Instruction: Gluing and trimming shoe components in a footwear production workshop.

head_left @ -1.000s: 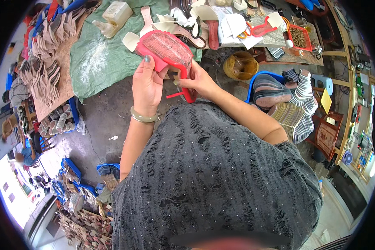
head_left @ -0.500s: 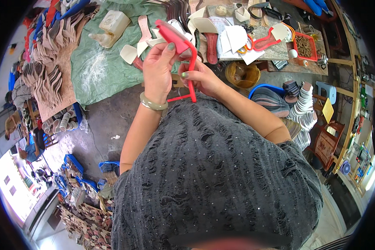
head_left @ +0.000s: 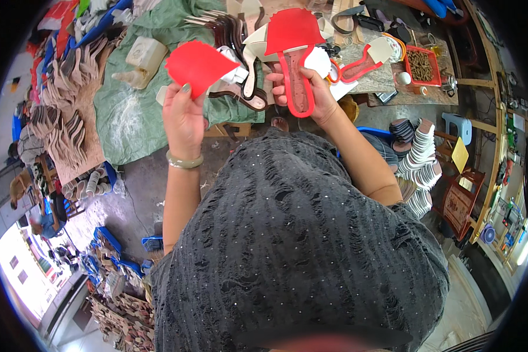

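Note:
Raised over the table's near edge, my left hand [head_left: 185, 122] is closed on a flat red shoe-upper piece [head_left: 198, 66] with a notched edge, pinched at its lower corner between thumb and fingers. My right hand [head_left: 321, 98] grips a sandal insole [head_left: 299, 82] with a red rim and a pinkish-brown face. Its fingers pass behind the insole, and the thumb is at its right edge. At the insole's far end sits a second red upper piece [head_left: 293, 30], spread wide over cream flaps. The two red pieces are apart.
Dark-rimmed insoles [head_left: 253, 101] lie on a green cloth [head_left: 129, 114] beside a whitish jug [head_left: 149, 54]. To the right are a red-rimmed insole [head_left: 353, 70] with a cream strap and a red basket [head_left: 435, 66] of small brown pieces. Stacked insoles [head_left: 70, 129] cover the left board.
My hands were close together on the bent, edge-on red insole and red piece. Now they are apart: the left has moved left with one red piece, while the right holds the insole face-up.

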### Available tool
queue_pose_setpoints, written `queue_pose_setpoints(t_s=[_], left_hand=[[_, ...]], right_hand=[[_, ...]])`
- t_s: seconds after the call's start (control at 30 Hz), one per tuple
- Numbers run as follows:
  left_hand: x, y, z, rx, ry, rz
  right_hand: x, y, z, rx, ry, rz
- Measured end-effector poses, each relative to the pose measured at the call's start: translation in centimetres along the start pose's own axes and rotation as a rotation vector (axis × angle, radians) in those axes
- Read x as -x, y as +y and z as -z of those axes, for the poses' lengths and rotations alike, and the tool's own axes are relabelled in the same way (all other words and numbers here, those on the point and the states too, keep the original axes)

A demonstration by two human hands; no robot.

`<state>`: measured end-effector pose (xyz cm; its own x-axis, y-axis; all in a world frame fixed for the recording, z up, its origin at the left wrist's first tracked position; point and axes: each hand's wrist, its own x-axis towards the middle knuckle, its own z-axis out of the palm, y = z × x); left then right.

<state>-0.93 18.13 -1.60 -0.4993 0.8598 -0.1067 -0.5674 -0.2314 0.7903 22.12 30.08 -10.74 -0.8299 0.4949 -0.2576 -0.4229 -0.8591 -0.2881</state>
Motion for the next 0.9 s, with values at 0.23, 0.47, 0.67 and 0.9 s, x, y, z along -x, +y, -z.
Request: queue_pose_setpoints(t_s=[0.23,0.47,0.67,0.9], left_hand=[[1.1,-0.2,2.9,-0.173,-0.028,0.103],[0.8,0.5,0.5,-0.734,0.059,-0.022],[-3.1,2.2,-2.2,-1.160,-0.106,-0.358],[-2.4,0.0,-4.8,-1.082,-0.326,-0.017]], right_hand=[[0.9,-3.5,2.2,0.155,0.043,0.011],[2.9,-3.0,-0.4,0.062,-0.089,-0.120],[3.9,-2.3,-4.9,0.148,-0.177,-0.371],[4.1,-1.3,-6.9,0.466,-0.024,-0.368]])
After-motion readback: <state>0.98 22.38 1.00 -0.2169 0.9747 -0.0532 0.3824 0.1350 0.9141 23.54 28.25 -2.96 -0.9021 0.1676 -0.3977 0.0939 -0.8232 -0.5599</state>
